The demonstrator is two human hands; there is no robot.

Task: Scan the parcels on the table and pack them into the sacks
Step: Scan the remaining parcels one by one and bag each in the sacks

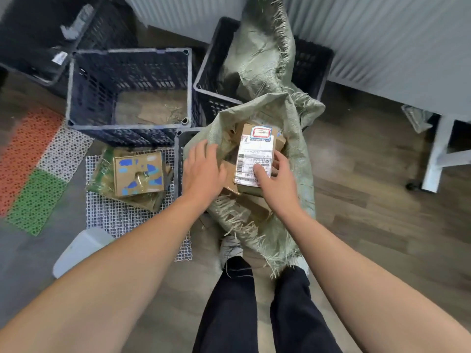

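Nearest, the right hand (276,182) grips the labelled parcel (256,154) by its near end, thumb pressed on the label. The parcel extends from that hand toward 12 o'clock, and its long axis runs 6 to 12. The left hand (202,169), at the parcel's 9 o'clock and just beside it, is spread flat with fingers straight and holds nothing. The parcel hangs over the mouth of the green sack (300,159), above other brown parcels (254,208) inside, so lowering it straight down looks enough. Farther, at 12 o'clock, a second sack (260,54) slumps in a dark crate (316,62).
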